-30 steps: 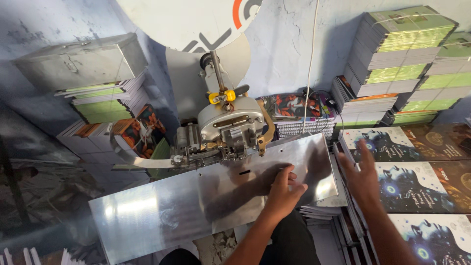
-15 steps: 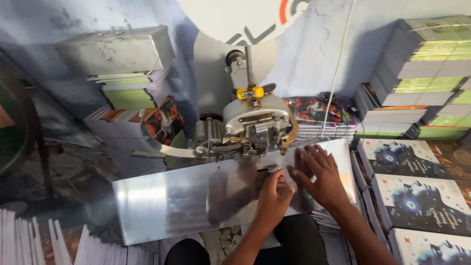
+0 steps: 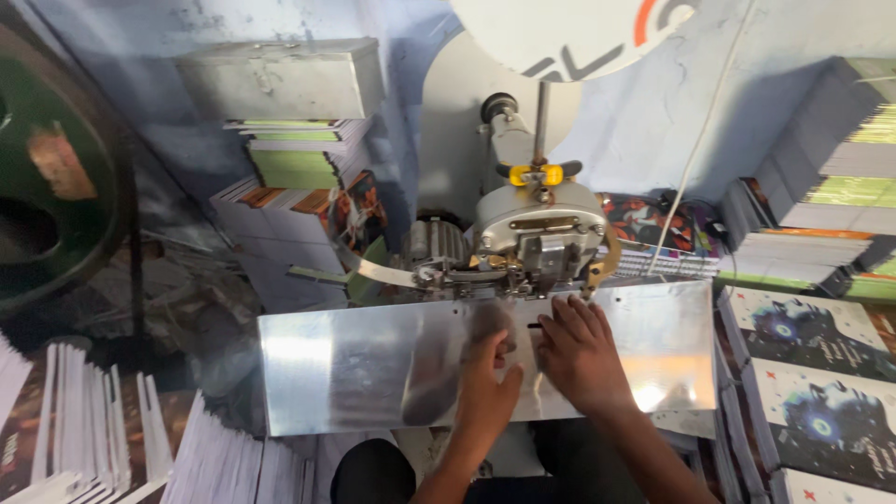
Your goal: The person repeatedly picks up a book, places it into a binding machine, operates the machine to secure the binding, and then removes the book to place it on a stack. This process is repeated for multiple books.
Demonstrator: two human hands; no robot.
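Both hands, left [image 3: 487, 392] and right [image 3: 581, 355], lie flat, holding nothing, on the steel table [image 3: 355, 369].

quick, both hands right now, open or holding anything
left hand: open, flat on the shiny metal table, holding nothing
right hand: open, fingers spread on the table just below the stitching machine head, holding nothing

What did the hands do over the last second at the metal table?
The right hand came in from the printed covers on the right and now lies flat on the shiny metal table, just below the machine head. The left hand stayed flat on the table, now close beside the right. Neither hand holds anything. The machine and the book stacks look unchanged.
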